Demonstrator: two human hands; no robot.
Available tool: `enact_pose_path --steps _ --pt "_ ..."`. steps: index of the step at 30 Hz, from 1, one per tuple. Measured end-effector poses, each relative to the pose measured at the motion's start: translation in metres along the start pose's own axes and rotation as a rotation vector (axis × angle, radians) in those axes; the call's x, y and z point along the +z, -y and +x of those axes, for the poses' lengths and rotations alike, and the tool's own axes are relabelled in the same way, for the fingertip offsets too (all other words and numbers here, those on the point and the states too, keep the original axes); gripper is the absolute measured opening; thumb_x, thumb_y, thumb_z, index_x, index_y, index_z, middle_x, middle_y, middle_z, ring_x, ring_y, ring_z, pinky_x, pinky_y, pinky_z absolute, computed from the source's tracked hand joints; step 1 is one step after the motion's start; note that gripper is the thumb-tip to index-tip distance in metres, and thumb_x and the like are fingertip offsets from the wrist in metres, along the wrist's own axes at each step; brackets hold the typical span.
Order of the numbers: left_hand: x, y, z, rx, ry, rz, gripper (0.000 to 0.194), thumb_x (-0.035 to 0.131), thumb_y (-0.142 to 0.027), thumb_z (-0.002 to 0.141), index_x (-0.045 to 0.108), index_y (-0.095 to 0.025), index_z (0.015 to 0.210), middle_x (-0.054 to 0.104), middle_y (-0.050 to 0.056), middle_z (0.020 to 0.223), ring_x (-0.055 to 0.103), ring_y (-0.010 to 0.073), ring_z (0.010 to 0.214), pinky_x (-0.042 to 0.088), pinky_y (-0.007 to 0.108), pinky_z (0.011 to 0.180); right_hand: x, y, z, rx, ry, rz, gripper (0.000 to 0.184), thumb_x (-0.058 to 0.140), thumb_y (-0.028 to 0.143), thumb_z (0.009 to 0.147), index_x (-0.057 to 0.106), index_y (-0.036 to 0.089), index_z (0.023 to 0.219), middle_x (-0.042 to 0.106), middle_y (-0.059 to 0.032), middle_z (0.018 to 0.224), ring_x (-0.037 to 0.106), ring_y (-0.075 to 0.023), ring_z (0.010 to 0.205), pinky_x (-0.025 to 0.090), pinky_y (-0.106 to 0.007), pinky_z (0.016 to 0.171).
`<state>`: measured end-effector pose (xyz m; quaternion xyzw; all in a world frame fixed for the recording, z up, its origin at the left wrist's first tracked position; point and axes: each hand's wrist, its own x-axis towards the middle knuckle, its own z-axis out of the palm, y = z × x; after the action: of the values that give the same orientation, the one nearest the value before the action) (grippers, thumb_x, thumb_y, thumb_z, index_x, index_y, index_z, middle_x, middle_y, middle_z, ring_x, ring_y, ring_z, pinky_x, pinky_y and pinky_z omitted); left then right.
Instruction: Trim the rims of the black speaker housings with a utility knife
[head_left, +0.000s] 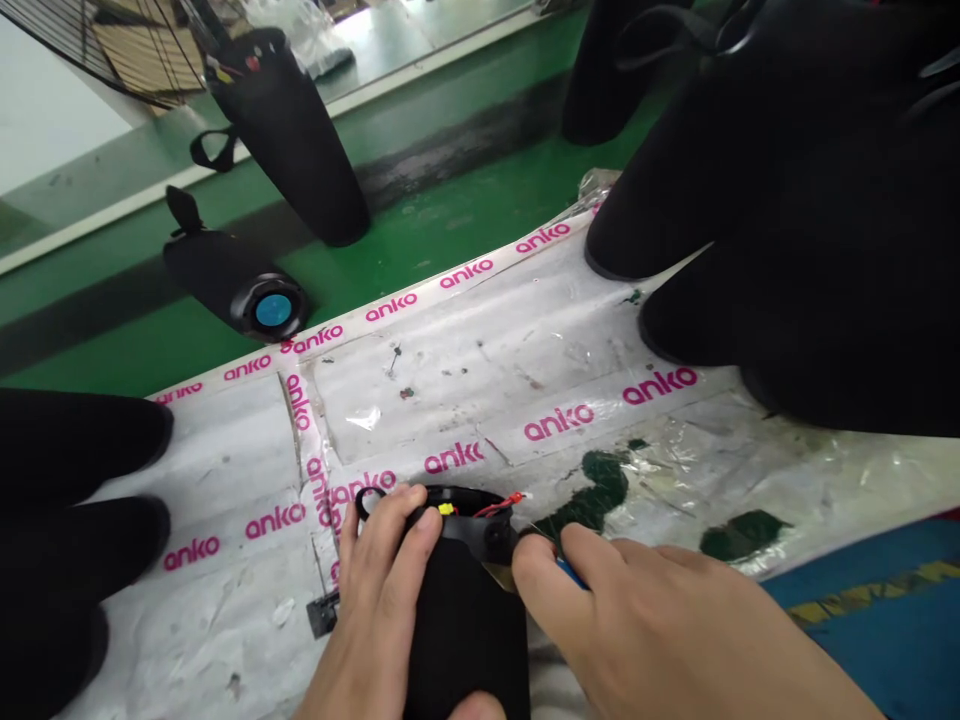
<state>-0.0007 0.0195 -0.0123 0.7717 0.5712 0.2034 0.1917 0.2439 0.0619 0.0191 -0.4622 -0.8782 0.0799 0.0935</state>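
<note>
My left hand [381,575] grips the black cylinder [469,620], my right hand [626,610] a blue tool [571,573]; this rim [477,533] work, I judge, next needs steadiness.

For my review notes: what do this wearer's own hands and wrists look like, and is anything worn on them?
The left hand and right hand are both bare, with no gloves. I see no rings, watch, bracelet or markings on either, and no sleeve or cuff shows before the frame cuts off.
</note>
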Motion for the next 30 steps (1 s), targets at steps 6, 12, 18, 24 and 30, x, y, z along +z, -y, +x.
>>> enact_pose_path --steps 6,12,18,24,30 --pt "-0.008 -0.001 0.003 -0.045 0.089 -0.056 0.081 0.061 -0.041 0.108 0.016 -0.041 0.174 0.050 0.011 0.166 0.047 0.0378 0.159 0.018 0.068 0.137 -0.012 0.003 0.027 -0.073 0.228 0.062 0.040 0.061 0.008 0.062 0.054 0.027 0.097 0.062 0.0050 0.065 0.057 -0.0183 0.043 0.018 -0.034 0.044" --pt "-0.020 -0.013 -0.006 -0.148 0.124 -0.120 0.074 0.050 -0.041 0.111 0.013 -0.042 0.175 0.031 0.008 0.181 0.020 0.0423 0.171 0.014 0.072 0.137 -0.027 -0.006 0.029 -0.085 0.179 0.023 0.034 0.068 0.011 0.062 0.051 0.027 0.087 0.055 0.0058 0.059 0.048 -0.0175 0.040 0.012 -0.032 0.046" --pt "-0.028 -0.019 -0.026 -0.365 0.134 -0.196 0.075 0.050 -0.042 0.113 0.008 -0.044 0.176 0.018 0.003 0.187 0.016 0.0390 0.172 0.027 0.066 0.135 -0.012 -0.003 0.004 -0.067 -0.121 0.081 0.037 0.053 0.004 0.065 0.045 0.028 0.092 0.053 0.0061 0.063 0.049 -0.0170 0.041 0.021 -0.035 0.047" --pt "-0.028 -0.008 -0.018 -0.205 0.133 -0.111 0.075 0.058 -0.039 0.108 0.024 -0.041 0.175 0.031 0.006 0.182 0.028 0.0416 0.169 0.038 0.066 0.131 0.001 0.011 0.020 -0.102 -0.124 0.099 0.037 0.052 0.005 0.072 0.053 0.026 0.102 0.057 0.0053 0.066 0.054 -0.0178 0.045 0.027 -0.035 0.049" --pt "-0.026 0.003 -0.013 -0.163 0.150 -0.079 0.091 0.078 -0.047 0.094 0.029 -0.050 0.172 0.045 0.003 0.175 0.046 0.0448 0.159 0.061 0.055 0.114 -0.001 0.008 0.027 -0.090 -0.103 0.110 0.041 0.062 0.010 0.061 0.060 0.027 0.099 0.059 0.0063 0.065 0.054 -0.0170 0.045 0.028 -0.034 0.047"
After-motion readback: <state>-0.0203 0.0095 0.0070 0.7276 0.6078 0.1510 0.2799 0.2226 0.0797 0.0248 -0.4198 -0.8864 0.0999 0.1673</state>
